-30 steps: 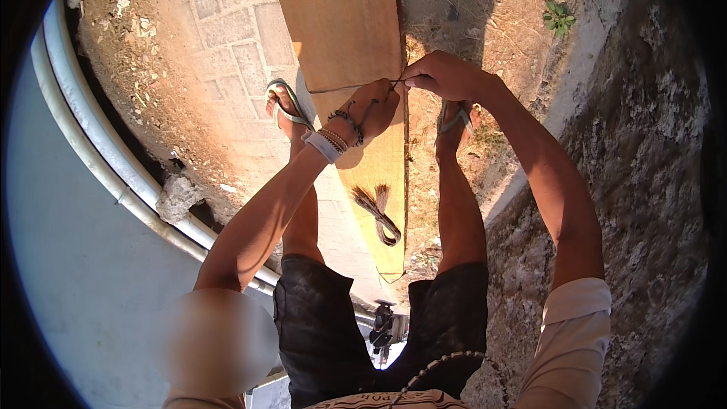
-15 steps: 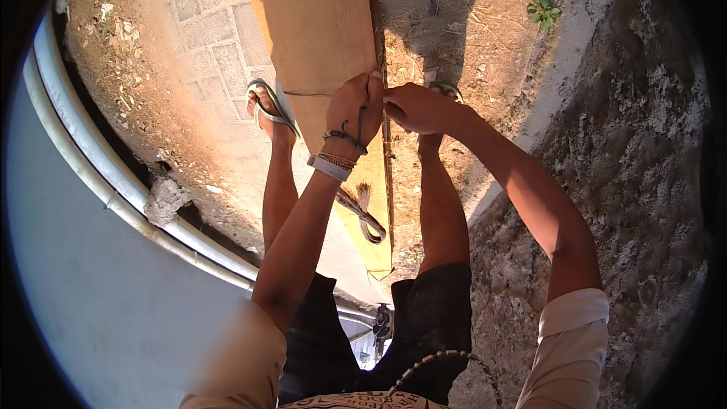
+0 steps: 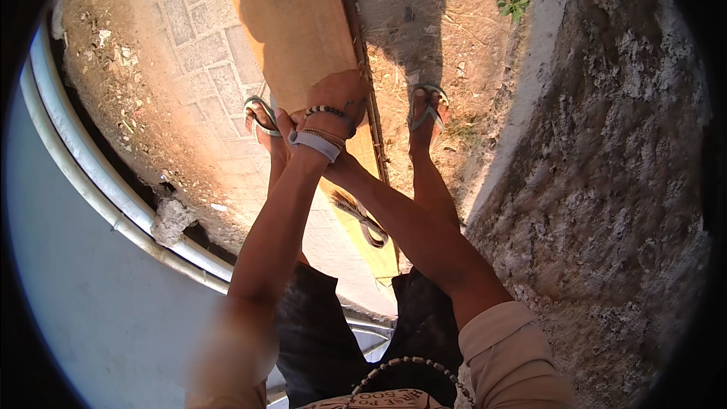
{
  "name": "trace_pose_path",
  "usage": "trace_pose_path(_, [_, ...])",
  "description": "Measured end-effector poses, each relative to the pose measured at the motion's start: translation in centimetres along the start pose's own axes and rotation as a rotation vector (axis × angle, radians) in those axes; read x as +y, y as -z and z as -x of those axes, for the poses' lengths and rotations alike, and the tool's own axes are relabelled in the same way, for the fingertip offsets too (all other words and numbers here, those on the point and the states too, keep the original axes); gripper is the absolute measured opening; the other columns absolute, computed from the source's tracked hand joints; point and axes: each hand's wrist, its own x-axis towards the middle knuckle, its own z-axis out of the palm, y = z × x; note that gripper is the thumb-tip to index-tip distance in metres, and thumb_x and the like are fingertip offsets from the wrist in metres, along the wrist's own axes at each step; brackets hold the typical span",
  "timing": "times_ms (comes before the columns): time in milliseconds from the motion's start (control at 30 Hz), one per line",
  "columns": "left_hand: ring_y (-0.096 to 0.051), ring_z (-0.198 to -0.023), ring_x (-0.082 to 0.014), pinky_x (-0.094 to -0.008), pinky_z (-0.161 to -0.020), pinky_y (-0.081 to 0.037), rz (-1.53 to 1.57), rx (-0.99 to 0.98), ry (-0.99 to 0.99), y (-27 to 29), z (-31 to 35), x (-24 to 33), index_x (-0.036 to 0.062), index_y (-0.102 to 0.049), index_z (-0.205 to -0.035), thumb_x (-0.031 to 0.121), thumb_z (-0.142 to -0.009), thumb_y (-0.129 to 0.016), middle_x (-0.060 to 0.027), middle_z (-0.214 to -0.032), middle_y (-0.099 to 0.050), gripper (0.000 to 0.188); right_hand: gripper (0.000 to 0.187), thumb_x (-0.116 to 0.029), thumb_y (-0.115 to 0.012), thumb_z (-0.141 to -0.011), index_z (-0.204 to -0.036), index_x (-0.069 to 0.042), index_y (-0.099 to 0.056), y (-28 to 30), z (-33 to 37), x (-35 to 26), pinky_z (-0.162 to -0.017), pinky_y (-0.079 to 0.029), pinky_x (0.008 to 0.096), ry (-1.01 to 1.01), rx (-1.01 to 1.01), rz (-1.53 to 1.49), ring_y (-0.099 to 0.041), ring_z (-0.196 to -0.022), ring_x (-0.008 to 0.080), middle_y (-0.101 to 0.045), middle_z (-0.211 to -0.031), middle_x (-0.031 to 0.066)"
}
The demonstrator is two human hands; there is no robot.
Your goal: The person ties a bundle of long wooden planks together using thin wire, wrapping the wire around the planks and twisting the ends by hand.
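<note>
A long stack of flat wooden boards (image 3: 295, 23) stretches away between my feet, its near end narrow and lit yellow. My left hand (image 3: 337, 95), with bracelets at the wrist, is curled over the boards near their right edge; its fingertips are hidden, and I cannot make out what they grip. My right forearm crosses beneath the left wrist. My right hand (image 3: 289, 125) shows beside the boards' left edge, partly covered by the left wrist, its fingers bent around something I cannot make out. A looped bundle of thin dark wire (image 3: 371, 231) lies on the boards nearer me.
My sandalled feet (image 3: 263, 115) stand on either side of the boards. Rough stone wall (image 3: 591, 204) rises at the right, with a small green plant (image 3: 513, 2) near its foot. Pale pipes (image 3: 98, 159) and a chunk of rubble (image 3: 173, 221) lie left. Paving (image 3: 208, 49) runs beyond.
My right hand has moved from the boards' right edge leftward, beneath my left wrist. My left hand has shifted slightly left and nearer. The thin wire seen across the boards is now out of sight.
</note>
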Motion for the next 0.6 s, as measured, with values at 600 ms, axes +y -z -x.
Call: trace_pose_path(600, [-0.062,-0.078,-0.0383,-0.0439,-0.07,-0.049,0.054,-0.131,0.024,-0.8,-2.9,4.8,-0.0013,-0.063,-0.078,0.025,-0.084,-0.045,-0.0248,-0.08,-0.062,0.033,0.02,-0.019,-0.056,-0.083,-0.071,-0.003,-0.058,5.9,2.2,-2.8,-0.054,-0.044,0.0382,0.212,0.075,-0.002,-0.061,-0.06,0.0304,-0.058,-0.063,0.0162])
